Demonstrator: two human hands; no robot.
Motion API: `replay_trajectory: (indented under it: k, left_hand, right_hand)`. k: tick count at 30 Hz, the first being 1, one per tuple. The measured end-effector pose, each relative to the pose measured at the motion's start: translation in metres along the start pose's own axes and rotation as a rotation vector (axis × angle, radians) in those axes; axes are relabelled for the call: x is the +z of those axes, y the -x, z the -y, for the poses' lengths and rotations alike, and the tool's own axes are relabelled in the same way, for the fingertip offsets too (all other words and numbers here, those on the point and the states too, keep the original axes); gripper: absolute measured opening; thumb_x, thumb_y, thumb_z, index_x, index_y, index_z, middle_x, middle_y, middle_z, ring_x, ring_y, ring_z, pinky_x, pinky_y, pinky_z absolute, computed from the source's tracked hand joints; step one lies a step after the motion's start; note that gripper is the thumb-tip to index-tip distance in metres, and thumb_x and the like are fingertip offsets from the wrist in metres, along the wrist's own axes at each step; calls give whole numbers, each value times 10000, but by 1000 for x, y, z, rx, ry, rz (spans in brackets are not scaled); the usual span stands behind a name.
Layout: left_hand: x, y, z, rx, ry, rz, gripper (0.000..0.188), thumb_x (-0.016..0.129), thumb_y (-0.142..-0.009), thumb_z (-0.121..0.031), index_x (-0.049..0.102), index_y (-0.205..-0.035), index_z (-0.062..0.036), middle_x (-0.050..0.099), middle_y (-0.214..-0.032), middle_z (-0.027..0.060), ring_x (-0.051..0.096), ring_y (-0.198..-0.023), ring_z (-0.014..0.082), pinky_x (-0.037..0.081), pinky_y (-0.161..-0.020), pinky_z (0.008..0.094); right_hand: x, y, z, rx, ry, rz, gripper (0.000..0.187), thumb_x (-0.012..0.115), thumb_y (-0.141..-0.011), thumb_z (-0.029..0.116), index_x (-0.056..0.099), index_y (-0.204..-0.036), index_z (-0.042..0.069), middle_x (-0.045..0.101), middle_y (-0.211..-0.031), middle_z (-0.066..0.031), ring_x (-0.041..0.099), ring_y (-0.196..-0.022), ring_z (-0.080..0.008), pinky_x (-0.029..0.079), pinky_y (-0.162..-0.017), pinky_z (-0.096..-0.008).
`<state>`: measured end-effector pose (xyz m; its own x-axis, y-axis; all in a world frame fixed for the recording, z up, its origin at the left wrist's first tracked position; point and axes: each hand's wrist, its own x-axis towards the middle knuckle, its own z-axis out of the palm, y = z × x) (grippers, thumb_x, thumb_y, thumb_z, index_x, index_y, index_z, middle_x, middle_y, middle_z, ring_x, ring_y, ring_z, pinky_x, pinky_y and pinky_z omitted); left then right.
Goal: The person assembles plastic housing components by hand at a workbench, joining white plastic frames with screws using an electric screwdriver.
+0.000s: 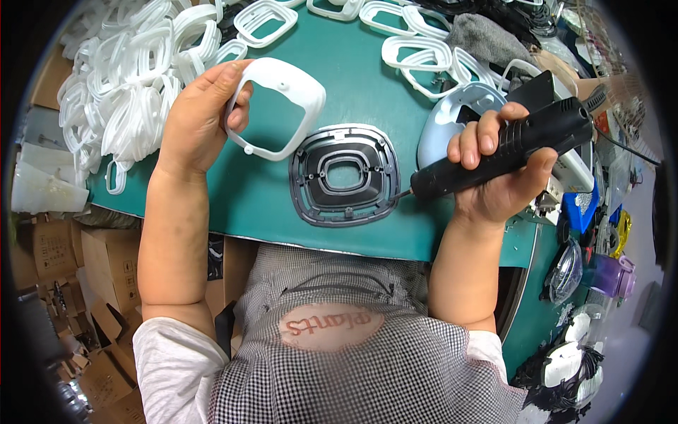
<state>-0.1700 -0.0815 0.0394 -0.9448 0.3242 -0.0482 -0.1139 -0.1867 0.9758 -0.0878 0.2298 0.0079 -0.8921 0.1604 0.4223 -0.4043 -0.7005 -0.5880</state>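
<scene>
Raised over the green work table, my left hand (205,113) grips a white plastic frame (311,95) by its left side. My right hand (505,166) is wrapped round a black electric screwdriver (508,152), its thin bit pointing left and down. Between the two hands lies a black plastic frame part (304,191), rounded and square, with a ringed opening in its middle. The bit's tip appears close to that part's right edge; whether they touch I cannot tell. Behind the screwdriver sits a light blue rounded housing (441,120), partly hidden by my fingers.
A large heap of white frames (138,99) covers the table's left back. Several more white frames (417,53) lie along the far side, near a grey cloth (487,39). A purple cup (613,275) stands at right. Cardboard boxes (109,265) are below left. A cord (625,146) trails rightward.
</scene>
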Motion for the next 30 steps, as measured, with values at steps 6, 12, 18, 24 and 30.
replay_trajectory:
  k: [6, 12, 18, 24, 30]
  left_hand:
    - [48, 7, 8, -159, -342, 180, 305, 526, -962, -236, 601, -1153, -11, 525, -747, -36, 361, -533, 6, 269, -458, 152]
    - [78, -11, 23, -168, -636, 303, 251, 579, -935, -218, 670, -1042, -9, 602, -783, -13, 518, -668, 50, 426, -573, 213]
    - [80, 2, 35, 258, -1013, 190, 229, 636, -861, -192, 673, -1032, -43, 632, -1000, 98, 583, -954, 236, 467, -842, 344]
    - [75, 28, 30, 441, -1160, 288, 482, 743, -710, -194, 616, -1155, -58, 572, -1186, 148, 518, -1112, 329, 405, -975, 405]
    - [75, 43, 50, 334, -1255, 387, 739, 768, -702, -264, 463, -1348, -75, 485, -1350, 142, 450, -1246, 340, 356, -1055, 436]
  right_hand:
    - [-3, -3, 5, 26, -86, 52, 631, 529, -869, 614, 521, -1180, 64, 543, -787, -57, 568, -624, -180, 516, -625, -351]
    - [-8, -5, 2, 37, -133, 77, 634, 524, -872, 612, 517, -1193, 66, 545, -796, -58, 575, -645, -183, 518, -640, -359]
    - [-7, -4, 3, 32, -130, 77, 652, 524, -869, 620, 512, -1192, 54, 541, -793, -65, 584, -641, -185, 525, -631, -360]
    - [-9, -4, 6, 39, -130, 98, 685, 592, -844, 587, 503, -1219, 21, 515, -799, -50, 512, -647, -165, 455, -647, -352]
    - [-10, -3, 18, -18, -152, 123, 725, 546, -837, 656, 509, -1214, 38, 564, -799, -65, 591, -635, -188, 530, -615, -362]
